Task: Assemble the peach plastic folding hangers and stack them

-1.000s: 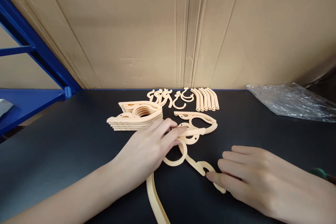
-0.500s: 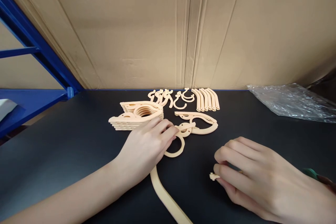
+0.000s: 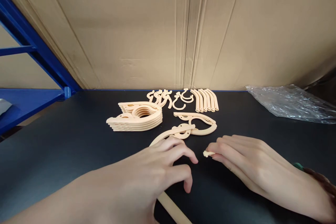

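My left hand hovers over the near middle of the table, thumb and fingers apart and nothing between them. Beneath it lies a partly hidden cream plastic folding hanger, with one curved arm reaching left and a straight strip showing below the wrist. Pinched in my right hand is a small cream hanger hook; only its knobbed end shows, pointing left toward my left fingertips. Just behind the hands rests a folded hanger piece with a rounded loop, touching or overlapping the nearer hanger.
A stack of hanger frames stands left of centre. Several loose hooks and a row of curved hanger arms lie at the back. Clear plastic film covers the back right. A blue metal frame borders the left; cardboard stands behind.
My left hand has let go of the hanger and come nearer, its fingers spreading. My right hand has moved left and slightly up with the hook.
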The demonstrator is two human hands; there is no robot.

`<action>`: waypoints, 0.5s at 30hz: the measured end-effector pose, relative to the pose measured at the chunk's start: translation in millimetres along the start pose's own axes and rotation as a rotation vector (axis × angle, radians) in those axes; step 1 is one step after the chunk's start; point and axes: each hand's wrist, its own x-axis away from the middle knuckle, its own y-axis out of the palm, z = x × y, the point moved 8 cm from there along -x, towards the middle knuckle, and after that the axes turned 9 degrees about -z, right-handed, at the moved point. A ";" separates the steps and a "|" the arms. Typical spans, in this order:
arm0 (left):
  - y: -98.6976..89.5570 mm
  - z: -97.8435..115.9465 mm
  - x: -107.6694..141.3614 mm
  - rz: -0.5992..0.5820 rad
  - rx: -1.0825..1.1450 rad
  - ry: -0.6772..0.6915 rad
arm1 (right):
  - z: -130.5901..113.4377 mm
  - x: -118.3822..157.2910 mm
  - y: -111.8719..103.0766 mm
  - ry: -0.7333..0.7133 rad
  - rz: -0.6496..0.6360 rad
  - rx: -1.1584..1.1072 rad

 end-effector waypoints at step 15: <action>8.5 -10.6 -9.0 0.071 -0.006 -0.088 | 11.3 -0.3 16.7 0.202 -0.128 -0.297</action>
